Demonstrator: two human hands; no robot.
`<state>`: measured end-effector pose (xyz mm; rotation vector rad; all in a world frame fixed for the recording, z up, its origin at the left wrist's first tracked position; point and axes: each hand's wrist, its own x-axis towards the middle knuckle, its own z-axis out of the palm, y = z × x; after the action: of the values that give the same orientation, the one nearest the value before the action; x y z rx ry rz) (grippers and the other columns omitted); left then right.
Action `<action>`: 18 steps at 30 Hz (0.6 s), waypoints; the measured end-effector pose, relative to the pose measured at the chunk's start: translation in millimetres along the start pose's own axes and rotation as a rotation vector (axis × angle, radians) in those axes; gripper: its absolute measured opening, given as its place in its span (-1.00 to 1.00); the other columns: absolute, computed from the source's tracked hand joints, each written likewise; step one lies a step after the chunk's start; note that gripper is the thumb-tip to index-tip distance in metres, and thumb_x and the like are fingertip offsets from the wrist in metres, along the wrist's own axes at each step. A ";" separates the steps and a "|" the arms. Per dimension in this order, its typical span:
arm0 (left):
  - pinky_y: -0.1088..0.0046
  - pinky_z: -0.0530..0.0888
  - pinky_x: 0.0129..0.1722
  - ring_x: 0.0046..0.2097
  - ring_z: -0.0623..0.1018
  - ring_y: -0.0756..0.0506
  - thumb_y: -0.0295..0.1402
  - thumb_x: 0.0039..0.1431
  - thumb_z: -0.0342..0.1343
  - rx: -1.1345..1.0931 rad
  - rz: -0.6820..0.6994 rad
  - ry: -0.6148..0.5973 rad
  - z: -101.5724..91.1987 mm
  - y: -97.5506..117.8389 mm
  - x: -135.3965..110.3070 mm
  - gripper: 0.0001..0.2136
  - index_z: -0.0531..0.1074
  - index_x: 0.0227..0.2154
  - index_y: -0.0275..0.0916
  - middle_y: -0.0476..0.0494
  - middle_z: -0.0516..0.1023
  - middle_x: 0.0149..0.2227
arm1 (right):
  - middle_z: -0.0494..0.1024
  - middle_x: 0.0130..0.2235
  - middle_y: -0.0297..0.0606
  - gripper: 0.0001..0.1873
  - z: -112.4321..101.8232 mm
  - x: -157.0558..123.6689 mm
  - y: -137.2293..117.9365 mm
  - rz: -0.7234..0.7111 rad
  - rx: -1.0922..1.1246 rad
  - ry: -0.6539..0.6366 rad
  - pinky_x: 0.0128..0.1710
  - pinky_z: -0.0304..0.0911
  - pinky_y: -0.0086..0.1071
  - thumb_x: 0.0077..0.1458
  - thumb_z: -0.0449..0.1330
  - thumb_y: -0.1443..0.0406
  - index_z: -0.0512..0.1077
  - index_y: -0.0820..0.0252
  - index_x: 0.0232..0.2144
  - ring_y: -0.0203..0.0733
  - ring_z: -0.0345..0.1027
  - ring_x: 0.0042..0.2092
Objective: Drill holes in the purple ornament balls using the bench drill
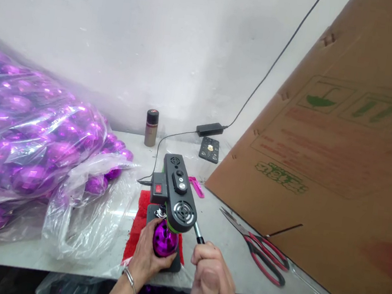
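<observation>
Bauble (164, 242) in left hand (143, 258), lever (199, 234) in right hand (212, 285) — table edge (4, 259).

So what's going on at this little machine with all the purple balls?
A person is working at a small black machine on a white table. Their left hand holds a shiny purple ball under the machine's head, above a red mat, while the right hand grips the machine's lever. Clear bags of purple balls are piled to the left. Red-handled scissors lie to the right, beside a big cardboard box.
</observation>
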<state>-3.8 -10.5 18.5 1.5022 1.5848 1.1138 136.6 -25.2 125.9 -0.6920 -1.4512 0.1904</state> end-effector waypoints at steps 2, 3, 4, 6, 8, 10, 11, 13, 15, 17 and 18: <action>-0.27 0.56 0.27 0.21 0.64 -0.49 -0.18 -0.14 0.44 -0.003 0.002 0.010 1.0 0.0 -0.1 -0.22 0.45 0.21 -0.29 -0.44 0.65 0.15 | 0.45 -0.40 -0.36 -0.63 0.7 -0.8 0.2 0.002 0.002 0.008 -0.40 0.26 -0.35 0.53 0.03 0.35 0.30 0.11 -0.41 -0.29 0.29 -0.42; -0.25 0.56 0.27 0.21 0.64 -0.49 -0.18 -0.15 0.44 -0.002 0.001 0.014 1.3 0.0 0.0 -0.22 0.45 0.21 -0.28 -0.42 0.66 0.15 | 0.45 -0.40 -0.36 -0.63 0.9 -1.1 0.0 0.002 0.001 0.011 -0.39 0.27 -0.35 0.54 0.03 0.35 0.31 0.11 -0.41 -0.29 0.29 -0.42; -0.24 0.57 0.27 0.21 0.64 -0.48 -0.18 -0.15 0.44 -0.001 0.000 0.016 1.3 0.2 0.0 -0.22 0.45 0.21 -0.26 -0.40 0.66 0.15 | 0.45 -0.40 -0.36 -0.63 1.0 -1.2 -0.2 0.003 -0.002 0.012 -0.39 0.27 -0.35 0.54 0.03 0.35 0.30 0.11 -0.41 -0.29 0.29 -0.42; -0.24 0.56 0.28 0.22 0.64 -0.47 -0.18 -0.15 0.45 -0.001 -0.005 0.014 0.9 0.7 0.2 -0.22 0.45 0.21 -0.24 -0.38 0.66 0.16 | 0.44 -0.41 -0.37 -0.62 1.2 -1.2 -0.8 0.003 -0.013 0.014 -0.39 0.27 -0.35 0.54 0.02 0.34 0.30 0.11 -0.41 -0.30 0.29 -0.42; -0.25 0.56 0.28 0.22 0.65 -0.47 -0.19 -0.15 0.45 -0.003 -0.005 0.008 0.2 1.4 0.4 -0.22 0.44 0.21 -0.23 -0.37 0.66 0.16 | 0.43 -0.41 -0.38 -0.61 1.4 -1.1 -1.5 0.009 -0.031 0.019 -0.38 0.28 -0.35 0.55 0.01 0.33 0.28 0.11 -0.42 -0.30 0.30 -0.43; -0.25 0.56 0.27 0.21 0.65 -0.48 -0.20 -0.16 0.46 -0.010 0.000 0.011 -0.2 2.2 0.6 -0.23 0.45 0.20 -0.22 -0.36 0.67 0.14 | 0.43 -0.42 -0.38 -0.60 1.8 -1.4 -2.1 0.014 -0.044 0.028 -0.37 0.29 -0.34 0.56 0.00 0.33 0.28 0.10 -0.43 -0.30 0.31 -0.44; -0.25 0.57 0.27 0.20 0.66 -0.48 -0.21 -0.17 0.46 -0.014 0.004 0.015 -0.2 2.5 0.7 -0.23 0.45 0.20 -0.22 -0.36 0.67 0.14 | 0.43 -0.43 -0.38 -0.60 2.1 -1.7 -2.3 0.014 -0.046 0.034 -0.37 0.29 -0.34 0.55 0.00 0.33 0.28 0.10 -0.43 -0.30 0.30 -0.44; -0.25 0.57 0.26 0.20 0.66 -0.48 -0.22 -0.17 0.46 -0.020 0.014 0.024 0.3 2.9 0.7 -0.23 0.45 0.20 -0.21 -0.36 0.68 0.14 | 0.42 -0.44 -0.38 -0.60 2.8 -2.4 -2.4 0.012 -0.045 0.049 -0.39 0.28 -0.33 0.55 0.00 0.35 0.28 0.10 -0.43 -0.30 0.30 -0.45; -0.25 0.57 0.26 0.21 0.66 -0.48 -0.23 -0.15 0.45 -0.019 0.024 0.026 0.9 2.7 0.7 -0.24 0.45 0.20 -0.21 -0.36 0.67 0.15 | 0.42 -0.44 -0.37 -0.60 3.7 -2.9 -2.2 0.010 -0.044 0.065 -0.39 0.27 -0.32 0.54 0.01 0.37 0.28 0.10 -0.43 -0.29 0.29 -0.46; -0.25 0.57 0.27 0.21 0.66 -0.48 -0.24 -0.14 0.45 -0.012 0.038 0.023 1.3 2.2 0.9 -0.24 0.44 0.20 -0.21 -0.37 0.67 0.16 | 0.41 -0.45 -0.37 -0.60 4.6 -3.3 -1.8 0.012 -0.041 0.071 -0.40 0.25 -0.33 0.53 0.01 0.36 0.28 0.10 -0.44 -0.29 0.29 -0.45; -0.25 0.57 0.27 0.21 0.66 -0.47 -0.24 -0.13 0.45 -0.008 0.045 0.023 1.5 1.8 1.1 -0.25 0.44 0.21 -0.22 -0.38 0.67 0.16 | 0.40 -0.45 -0.38 -0.60 5.0 -3.5 -1.6 0.016 -0.036 0.069 -0.41 0.24 -0.34 0.53 0.02 0.36 0.27 0.10 -0.44 -0.29 0.30 -0.45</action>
<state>-1.8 -9.3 19.6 1.5321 1.5674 1.1648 130.9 -26.7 123.6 -0.7333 -1.3862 0.1520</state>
